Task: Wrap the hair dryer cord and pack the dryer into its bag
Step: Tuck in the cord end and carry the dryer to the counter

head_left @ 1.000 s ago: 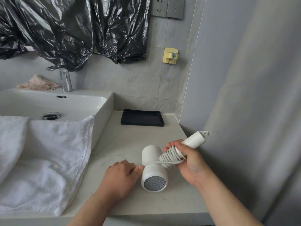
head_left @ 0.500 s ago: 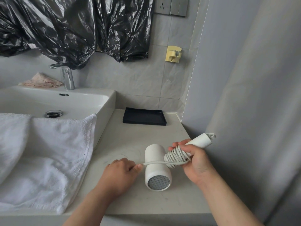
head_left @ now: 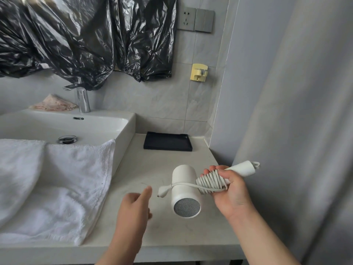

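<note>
The white hair dryer (head_left: 185,190) hangs above the table (head_left: 152,169), its cord (head_left: 211,181) coiled around the handle. The right hand (head_left: 232,190) grips handle and coils. The cord end (head_left: 164,192) sticks out free beside the left hand (head_left: 133,207), which is open and holds nothing.

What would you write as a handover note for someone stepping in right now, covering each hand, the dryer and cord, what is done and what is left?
Left hand: open, holding nothing, hovering over the counter beside the loose plug end.
Right hand: closed on the handle of the hair dryer, pinning the coils, dryer held above the counter.
Cord: mostly wound round the handle; a short tail crosses the barrel and hangs free.
Done: most of the wrapping.
Left: secure the tail and plug, then pack the dryer. No bag is in view, so find it first.
</note>
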